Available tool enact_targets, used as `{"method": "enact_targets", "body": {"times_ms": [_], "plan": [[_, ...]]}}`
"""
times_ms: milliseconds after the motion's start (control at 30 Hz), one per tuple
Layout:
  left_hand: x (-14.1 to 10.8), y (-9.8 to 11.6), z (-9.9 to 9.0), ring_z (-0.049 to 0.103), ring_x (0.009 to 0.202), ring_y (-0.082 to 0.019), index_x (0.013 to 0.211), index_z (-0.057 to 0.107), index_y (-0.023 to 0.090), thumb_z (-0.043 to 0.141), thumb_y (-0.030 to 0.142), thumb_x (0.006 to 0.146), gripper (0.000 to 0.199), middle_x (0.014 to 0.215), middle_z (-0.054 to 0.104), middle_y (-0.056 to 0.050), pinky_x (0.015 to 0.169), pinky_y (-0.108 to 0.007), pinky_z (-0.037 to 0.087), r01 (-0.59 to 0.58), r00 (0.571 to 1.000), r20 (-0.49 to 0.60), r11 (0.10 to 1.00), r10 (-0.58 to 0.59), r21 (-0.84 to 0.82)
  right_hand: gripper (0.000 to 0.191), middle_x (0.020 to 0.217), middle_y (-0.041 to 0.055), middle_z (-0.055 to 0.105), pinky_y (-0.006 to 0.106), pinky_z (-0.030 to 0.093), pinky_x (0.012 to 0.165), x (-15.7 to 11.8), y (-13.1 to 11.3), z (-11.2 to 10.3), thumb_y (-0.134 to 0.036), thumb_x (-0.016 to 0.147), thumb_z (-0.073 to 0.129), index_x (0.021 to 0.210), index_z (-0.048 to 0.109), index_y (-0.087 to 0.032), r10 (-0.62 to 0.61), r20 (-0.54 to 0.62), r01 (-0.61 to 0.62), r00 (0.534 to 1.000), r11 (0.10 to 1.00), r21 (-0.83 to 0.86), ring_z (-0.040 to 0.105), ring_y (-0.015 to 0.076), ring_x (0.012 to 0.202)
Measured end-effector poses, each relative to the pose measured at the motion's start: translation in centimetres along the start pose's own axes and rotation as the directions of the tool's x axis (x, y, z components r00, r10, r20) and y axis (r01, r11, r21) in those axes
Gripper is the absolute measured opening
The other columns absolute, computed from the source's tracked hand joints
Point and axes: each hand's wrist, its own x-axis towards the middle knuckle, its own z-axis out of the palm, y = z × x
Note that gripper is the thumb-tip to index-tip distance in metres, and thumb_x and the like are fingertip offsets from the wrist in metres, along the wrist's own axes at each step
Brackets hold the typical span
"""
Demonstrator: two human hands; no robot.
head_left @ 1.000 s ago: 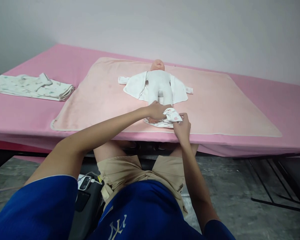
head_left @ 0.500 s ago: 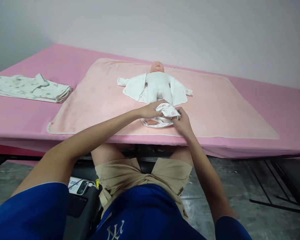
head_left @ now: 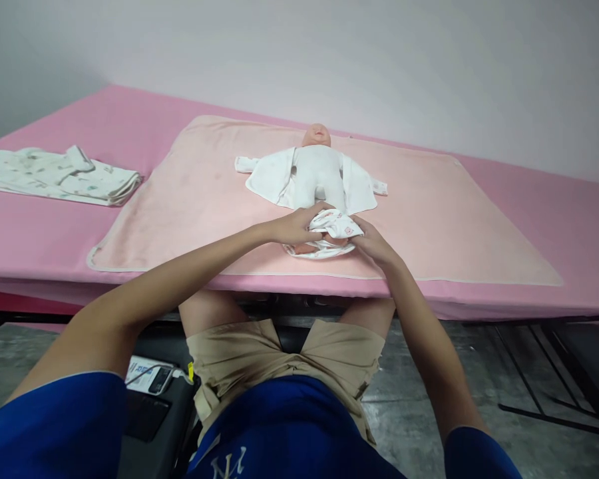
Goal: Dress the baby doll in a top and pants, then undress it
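A baby doll (head_left: 318,166) lies on its back on a peach blanket (head_left: 454,219), its head away from me. Its white baby top (head_left: 272,174) is spread open at both sides, with the sleeves stretched outwards. At the doll's feet are white baby pants (head_left: 340,226) with a small pink print, bunched around the lower legs; a bit of the doll's skin-coloured foot shows below. My left hand (head_left: 295,225) grips the bunched cloth from the left. On the right side, my right hand (head_left: 373,241) pinches its edge. Some fingers of both hands are hidden by the fabric.
A folded white printed cloth (head_left: 54,174) lies on the pink table cover (head_left: 174,106) at the left. The table's front edge is just before my knees. A power bank (head_left: 150,376) with a cable and a dark phone (head_left: 144,414) rest on the seat beside me.
Both hands stay on the pants at the doll's feet. My right hand has shifted slightly to the right, pulling the cloth a little wider. The camera view has tilted slightly.
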Motion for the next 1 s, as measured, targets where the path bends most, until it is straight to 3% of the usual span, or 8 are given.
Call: {"method": "enact_targets", "body": {"times_ms": [133, 233, 400, 567, 700, 800, 900, 1000], "plan": [[-0.7, 0.2, -0.4, 0.068, 0.138, -0.033, 0.16, 0.046, 0.018, 0.072, 0.051, 0.093, 0.079, 0.152, 0.067, -0.015, 0.112, -0.039, 0.056, -0.009, 1.0, 0.007, 0.999, 0.009, -0.043, 0.035, 0.12, 0.0042, 0.084, 0.047, 0.055, 0.116, 1.2, -1.3, -1.5, -0.037, 0.079, 0.077, 0.11, 0.083, -0.022, 0.036, 0.179, -0.038, 0.983, 0.999, 0.007, 0.072, 0.033, 0.125], [-0.9, 0.4, -0.5, 0.066, 0.14, -0.033, 0.161, 0.045, 0.019, 0.072, 0.05, 0.093, 0.08, 0.155, 0.065, -0.015, 0.113, -0.039, 0.055, -0.02, 1.0, 0.007, 0.999, 0.021, -0.051, 0.031, 0.117, 0.0044, 0.084, 0.049, 0.053, 0.119, 1.7, -2.3, -2.3, -0.044, 0.085, 0.076, 0.105, 0.084, -0.023, 0.067, 0.25, -0.061, 0.966, 0.998, -0.029, 0.071, 0.034, 0.126], [-0.4, 0.0, 0.2, 0.068, 0.135, -0.034, 0.155, 0.048, 0.019, 0.069, 0.038, 0.088, 0.073, 0.149, 0.068, -0.015, 0.109, -0.041, 0.056, -0.037, 0.999, -0.036, 0.999, 0.036, -0.033, 0.034, 0.114, 0.0049, 0.081, 0.046, 0.055, 0.109, 1.6, -3.1, -2.1, -0.043, 0.081, 0.08, 0.107, 0.079, -0.022, 0.102, 0.218, -0.089, 0.971, 0.994, -0.068, 0.071, 0.032, 0.117], [0.2, -0.1, 2.2, 0.071, 0.125, -0.037, 0.15, 0.054, 0.02, 0.061, 0.026, 0.087, 0.064, 0.138, 0.073, -0.014, 0.106, -0.046, 0.055, 0.018, 0.982, -0.19, 0.98, 0.02, 0.196, 0.035, 0.102, 0.0041, 0.076, 0.038, 0.056, 0.091, 1.4, -2.0, -1.4, -0.045, 0.077, 0.082, 0.1, 0.07, -0.022, 0.078, 0.1, -0.072, 0.992, 0.996, -0.061, 0.067, 0.0279, 0.103], [-0.3, -0.2, 2.2, 0.067, 0.128, -0.04, 0.154, 0.053, 0.018, 0.066, 0.035, 0.09, 0.068, 0.143, 0.071, -0.017, 0.113, -0.052, 0.051, -0.003, 0.98, -0.193, 0.965, 0.056, 0.264, 0.044, 0.109, 0.0049, 0.076, 0.039, 0.058, 0.091, 1.2, -1.3, -2.3, -0.047, 0.076, 0.087, 0.107, 0.069, -0.023, 0.064, 0.151, -0.057, 0.986, 0.997, -0.051, 0.069, 0.0287, 0.107], [-1.1, -0.3, 0.9, 0.063, 0.138, -0.04, 0.154, 0.053, 0.02, 0.075, 0.054, 0.09, 0.075, 0.15, 0.068, -0.017, 0.121, -0.054, 0.047, 0.002, 0.991, -0.134, 0.985, 0.021, 0.173, 0.056, 0.131, 0.0071, 0.076, 0.045, 0.059, 0.107, 1.1, -1.5, -3.9, -0.048, 0.076, 0.095, 0.122, 0.072, -0.025, 0.078, 0.28, -0.065, 0.957, 0.996, -0.057, 0.071, 0.0301, 0.123], [-1.7, -0.3, -0.8, 0.065, 0.14, -0.034, 0.15, 0.058, 0.023, 0.064, 0.064, 0.101, 0.063, 0.147, 0.071, -0.013, 0.119, -0.048, 0.051, 0.039, 0.994, -0.095, 0.997, -0.045, -0.065, 0.059, 0.144, 0.0082, 0.073, 0.049, 0.056, 0.118, 1.3, -1.9, -5.2, -0.053, 0.079, 0.097, 0.127, 0.074, -0.026, 0.089, 0.399, -0.066, 0.913, 0.995, -0.07, 0.069, 0.0303, 0.132], [-1.6, -0.3, -2.0, 0.07, 0.131, -0.029, 0.141, 0.066, 0.021, 0.055, 0.062, 0.108, 0.053, 0.139, 0.075, -0.012, 0.109, -0.043, 0.057, 0.102, 0.99, -0.075, 0.97, -0.121, -0.222, 0.053, 0.135, 0.0085, 0.075, 0.049, 0.059, 0.113, 1.8, -2.2, -4.9, -0.061, 0.082, 0.095, 0.119, 0.078, -0.026, 0.085, 0.329, -0.045, 0.94, 0.991, -0.125, 0.07, 0.0298, 0.125]]}}
